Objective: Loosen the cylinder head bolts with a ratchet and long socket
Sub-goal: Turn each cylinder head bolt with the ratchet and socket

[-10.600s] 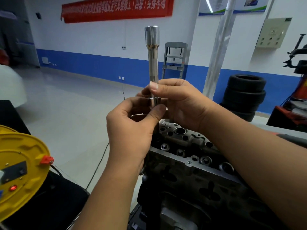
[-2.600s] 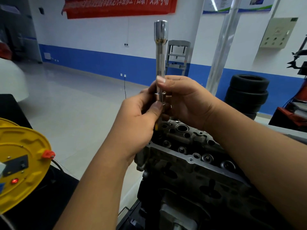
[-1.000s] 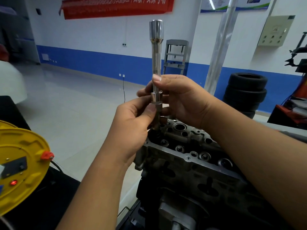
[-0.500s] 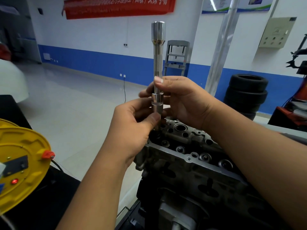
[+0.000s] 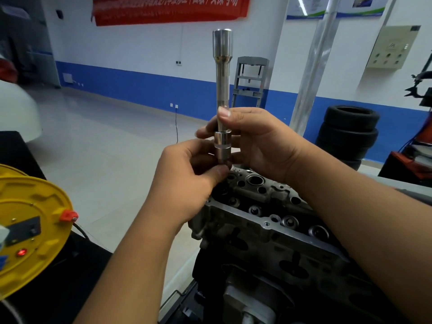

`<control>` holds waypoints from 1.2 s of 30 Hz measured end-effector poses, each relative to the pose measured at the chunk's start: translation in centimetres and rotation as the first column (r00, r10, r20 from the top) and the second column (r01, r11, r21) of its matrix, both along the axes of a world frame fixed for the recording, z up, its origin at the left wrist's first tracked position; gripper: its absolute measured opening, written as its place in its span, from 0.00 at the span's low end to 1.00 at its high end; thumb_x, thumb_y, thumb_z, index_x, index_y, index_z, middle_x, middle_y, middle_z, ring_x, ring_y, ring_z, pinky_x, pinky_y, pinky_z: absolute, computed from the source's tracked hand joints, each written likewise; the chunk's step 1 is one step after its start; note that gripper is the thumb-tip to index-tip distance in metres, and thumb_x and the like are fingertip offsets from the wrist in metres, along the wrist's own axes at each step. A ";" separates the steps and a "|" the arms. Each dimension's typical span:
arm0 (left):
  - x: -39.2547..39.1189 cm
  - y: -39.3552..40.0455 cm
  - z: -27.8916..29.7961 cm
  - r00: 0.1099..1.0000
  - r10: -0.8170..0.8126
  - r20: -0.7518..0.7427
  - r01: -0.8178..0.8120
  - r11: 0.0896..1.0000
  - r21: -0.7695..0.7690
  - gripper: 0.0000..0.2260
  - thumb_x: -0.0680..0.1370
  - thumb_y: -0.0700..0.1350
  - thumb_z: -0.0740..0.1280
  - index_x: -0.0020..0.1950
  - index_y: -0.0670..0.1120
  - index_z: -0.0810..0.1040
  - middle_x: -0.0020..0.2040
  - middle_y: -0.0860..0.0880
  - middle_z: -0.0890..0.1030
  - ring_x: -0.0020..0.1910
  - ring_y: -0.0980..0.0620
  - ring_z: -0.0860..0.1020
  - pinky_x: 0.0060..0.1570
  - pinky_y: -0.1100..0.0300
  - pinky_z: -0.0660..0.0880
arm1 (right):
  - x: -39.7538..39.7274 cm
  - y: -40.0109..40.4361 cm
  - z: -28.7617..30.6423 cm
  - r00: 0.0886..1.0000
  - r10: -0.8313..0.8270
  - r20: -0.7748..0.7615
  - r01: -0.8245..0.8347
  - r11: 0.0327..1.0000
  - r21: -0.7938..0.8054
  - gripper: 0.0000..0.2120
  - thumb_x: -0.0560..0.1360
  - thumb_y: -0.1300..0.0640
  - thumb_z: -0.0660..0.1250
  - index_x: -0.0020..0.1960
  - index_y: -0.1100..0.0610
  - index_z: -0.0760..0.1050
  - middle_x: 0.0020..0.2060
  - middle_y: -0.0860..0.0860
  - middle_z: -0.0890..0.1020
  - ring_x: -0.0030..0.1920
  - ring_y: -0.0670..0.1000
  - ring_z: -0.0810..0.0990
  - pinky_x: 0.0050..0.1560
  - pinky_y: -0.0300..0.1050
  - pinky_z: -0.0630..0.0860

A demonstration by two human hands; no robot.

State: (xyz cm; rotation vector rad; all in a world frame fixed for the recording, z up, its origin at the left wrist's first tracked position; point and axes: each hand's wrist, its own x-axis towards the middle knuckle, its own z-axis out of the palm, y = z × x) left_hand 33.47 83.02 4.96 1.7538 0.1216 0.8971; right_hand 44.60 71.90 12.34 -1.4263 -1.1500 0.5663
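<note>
Both hands hold the long socket upright at frame centre.

The right hand [image 5: 261, 141] curls around the long socket [image 5: 222, 90]; the left hand [image 5: 187, 181] pinches its lower end, just above the cylinder head [image 5: 268, 220].

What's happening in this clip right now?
A person holds a long chrome extension bar upright above a cylinder head. The right hand grips the bar's shaft; the left hand pinches the socket at its lower end, apparently fitting the two together. No ratchet is in view, and no bolt is engaged yet. A yellow cable reel sits to the left.
</note>
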 end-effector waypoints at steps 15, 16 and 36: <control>0.2 -0.5 -0.1 0.998 0.046 0.039 -0.043 0.995 -0.085 0.16 0.69 0.39 0.83 0.50 0.54 0.84 0.43 0.56 0.89 0.44 0.56 0.88 0.50 0.53 0.85 | 0.0 -0.1 0.0 1.000 -0.002 0.011 0.002 1.000 -0.001 0.11 0.75 0.47 0.69 0.45 0.55 0.83 0.51 0.55 0.86 0.51 0.56 0.84 0.56 0.60 0.79; 0.1 -0.5 0.0 0.999 -0.018 0.028 0.020 0.996 -0.083 0.15 0.73 0.37 0.80 0.52 0.55 0.84 0.45 0.56 0.89 0.47 0.56 0.88 0.53 0.54 0.85 | 0.0 -0.1 0.0 1.000 -0.008 0.016 0.008 1.000 -0.002 0.11 0.75 0.47 0.69 0.45 0.55 0.83 0.51 0.54 0.86 0.51 0.55 0.84 0.56 0.60 0.79; 0.2 -1.1 -0.4 0.992 0.119 0.029 -0.114 0.983 -0.141 0.12 0.67 0.44 0.84 0.45 0.52 0.84 0.38 0.54 0.87 0.38 0.55 0.87 0.45 0.54 0.83 | 0.2 -0.1 0.1 1.000 -0.006 0.022 0.007 1.000 -0.009 0.11 0.76 0.47 0.69 0.47 0.55 0.83 0.52 0.55 0.87 0.48 0.54 0.84 0.52 0.54 0.80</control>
